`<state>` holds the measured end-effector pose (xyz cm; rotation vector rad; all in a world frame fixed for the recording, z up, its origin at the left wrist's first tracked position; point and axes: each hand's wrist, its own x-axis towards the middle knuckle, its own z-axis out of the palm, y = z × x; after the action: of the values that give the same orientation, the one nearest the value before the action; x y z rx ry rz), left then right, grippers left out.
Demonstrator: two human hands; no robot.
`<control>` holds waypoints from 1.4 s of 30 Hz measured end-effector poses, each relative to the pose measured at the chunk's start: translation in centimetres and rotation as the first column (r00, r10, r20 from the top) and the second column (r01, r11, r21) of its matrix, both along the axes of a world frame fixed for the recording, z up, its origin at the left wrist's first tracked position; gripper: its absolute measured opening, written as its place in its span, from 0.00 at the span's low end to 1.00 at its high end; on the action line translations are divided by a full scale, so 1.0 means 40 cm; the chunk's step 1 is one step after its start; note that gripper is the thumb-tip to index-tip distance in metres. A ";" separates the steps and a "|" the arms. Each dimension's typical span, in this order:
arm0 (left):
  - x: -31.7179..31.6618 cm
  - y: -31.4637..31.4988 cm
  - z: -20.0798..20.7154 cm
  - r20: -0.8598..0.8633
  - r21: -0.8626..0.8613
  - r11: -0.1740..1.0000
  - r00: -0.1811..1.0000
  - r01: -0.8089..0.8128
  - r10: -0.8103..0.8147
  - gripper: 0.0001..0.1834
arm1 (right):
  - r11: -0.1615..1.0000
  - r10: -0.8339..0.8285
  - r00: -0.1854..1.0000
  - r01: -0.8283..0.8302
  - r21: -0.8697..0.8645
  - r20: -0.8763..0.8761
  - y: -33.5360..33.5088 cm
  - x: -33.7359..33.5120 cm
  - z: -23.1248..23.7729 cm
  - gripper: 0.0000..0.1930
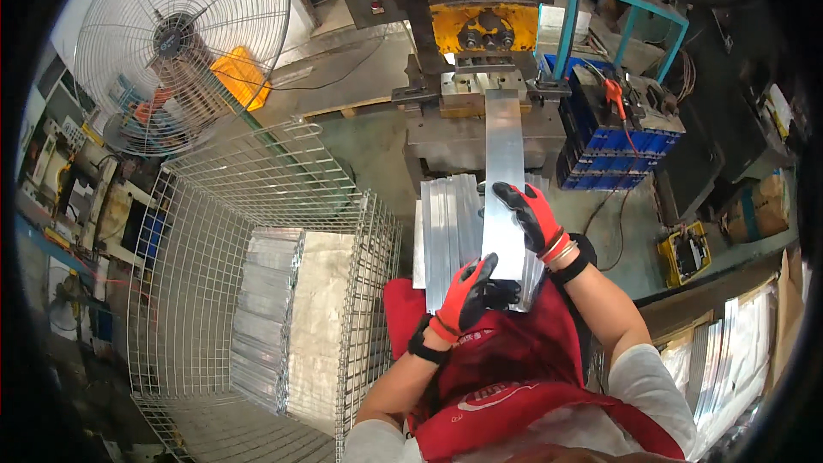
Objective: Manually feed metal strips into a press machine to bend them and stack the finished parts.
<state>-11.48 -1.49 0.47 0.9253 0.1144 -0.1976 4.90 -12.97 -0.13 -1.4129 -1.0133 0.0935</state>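
Note:
A long flat metal strip (504, 163) runs from my lap up into the die of a yellow-and-grey press (477, 26). My right hand (531, 216), in a red and black glove, grips the strip's right edge near its middle. In a matching glove, my left hand (467, 294) holds the strip's near end from below and the left. More metal strips (447, 227) lie stacked just left of the held one, in front of the press. I wear a red apron (506, 360).
A wire mesh cage (214, 291) on my left holds rows of stacked metal pieces (261, 317). A large fan (184, 39) stands behind it. Blue crates (613, 141) sit right of the press. Shiny metal sheets (737, 351) lean at my right.

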 end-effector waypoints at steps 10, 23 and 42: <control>0.170 0.038 0.004 -0.050 0.071 0.997 0.999 -0.014 0.018 0.19 | 0.997 -0.027 0.990 0.016 -0.073 -0.142 0.055 0.155 -0.053 0.16; 0.244 0.007 -0.073 -0.069 0.090 0.986 0.987 -0.139 0.146 0.17 | 0.987 -0.104 0.794 0.156 0.034 -0.599 0.073 0.150 -0.095 0.14; 0.280 0.013 -0.035 -0.112 -0.014 0.970 0.965 -0.241 0.238 0.13 | 0.860 -0.506 0.747 0.472 -0.193 -0.432 0.138 0.209 -0.075 0.16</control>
<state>-0.26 -0.95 -0.95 0.8654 0.3232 -0.0247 13.26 -7.43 -3.14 -1.5809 -0.2147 0.0779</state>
